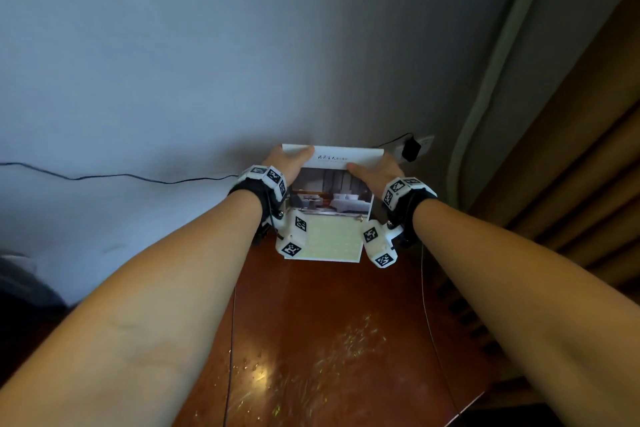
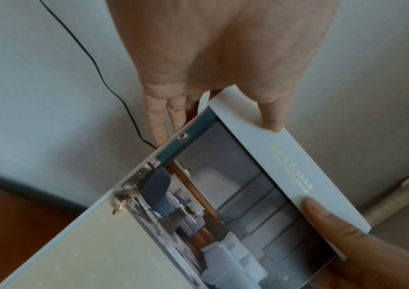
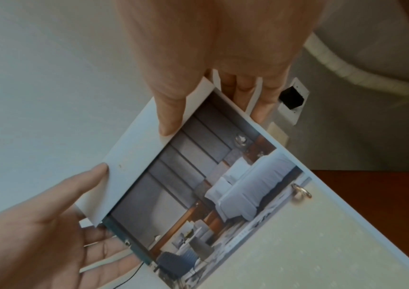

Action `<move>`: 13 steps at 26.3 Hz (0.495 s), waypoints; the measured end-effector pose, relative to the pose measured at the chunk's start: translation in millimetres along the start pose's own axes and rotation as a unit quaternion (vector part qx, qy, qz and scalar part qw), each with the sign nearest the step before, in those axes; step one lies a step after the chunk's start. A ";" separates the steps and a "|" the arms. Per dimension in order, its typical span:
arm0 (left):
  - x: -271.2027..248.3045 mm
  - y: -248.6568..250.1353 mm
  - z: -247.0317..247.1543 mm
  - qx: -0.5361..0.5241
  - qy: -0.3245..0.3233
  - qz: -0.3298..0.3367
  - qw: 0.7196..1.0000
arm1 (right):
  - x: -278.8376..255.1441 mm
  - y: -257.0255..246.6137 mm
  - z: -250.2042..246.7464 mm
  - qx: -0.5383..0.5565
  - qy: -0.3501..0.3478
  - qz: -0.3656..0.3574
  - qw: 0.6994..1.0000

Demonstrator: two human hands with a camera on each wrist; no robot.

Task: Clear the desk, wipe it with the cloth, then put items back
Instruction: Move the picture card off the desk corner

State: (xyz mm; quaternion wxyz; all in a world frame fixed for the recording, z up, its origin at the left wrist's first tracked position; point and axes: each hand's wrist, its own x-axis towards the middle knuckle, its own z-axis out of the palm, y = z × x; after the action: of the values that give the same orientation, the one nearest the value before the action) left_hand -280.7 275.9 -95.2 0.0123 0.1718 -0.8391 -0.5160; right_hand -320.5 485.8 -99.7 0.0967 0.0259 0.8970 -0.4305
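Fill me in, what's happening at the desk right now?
A person holds a ring-bound desk calendar with both hands at the far end of the wooden desk, against the wall. The left hand and right hand each pinch its top corners, thumbs in front, fingers behind. Whether its base touches the desk is unclear. No cloth is in view.

Wall (image 1: 242,62) close behind calendar (image 1: 332,184); near desk (image 1: 311,340) apparently clear.

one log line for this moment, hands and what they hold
left hand: grips desk calendar top left | right hand: grips top right | calendar: at desk far edge, by wall
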 end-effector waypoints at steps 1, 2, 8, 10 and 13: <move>-13.1 0.4 -9.5 0.011 0.010 0.009 1.000 | -12.5 -6.2 -1.0 -0.012 -0.001 -0.022 1.000; -24.6 1.0 -17.3 0.022 0.018 0.012 1.000 | -23.2 -11.9 -2.4 -0.015 -0.005 -0.039 0.999; -103.8 -8.6 -61.5 0.052 0.064 0.012 0.997 | -94.5 -32.0 -1.5 -0.004 -0.032 -0.093 0.995; -128.7 -13.2 -73.3 0.051 0.074 0.017 0.996 | -113.3 -36.6 3.8 0.001 -0.049 -0.103 0.993; -166.0 -18.3 -89.4 0.039 0.102 0.020 0.994 | -144.9 -44.4 10.1 -0.012 -0.059 -0.126 0.990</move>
State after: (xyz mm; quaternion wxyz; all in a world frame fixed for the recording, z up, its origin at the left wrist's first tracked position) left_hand -101.9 241.3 -43.3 0.1012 0.2068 -0.8562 -0.4624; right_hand -182.7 455.5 -43.4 0.0948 -0.1145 0.8910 -0.4290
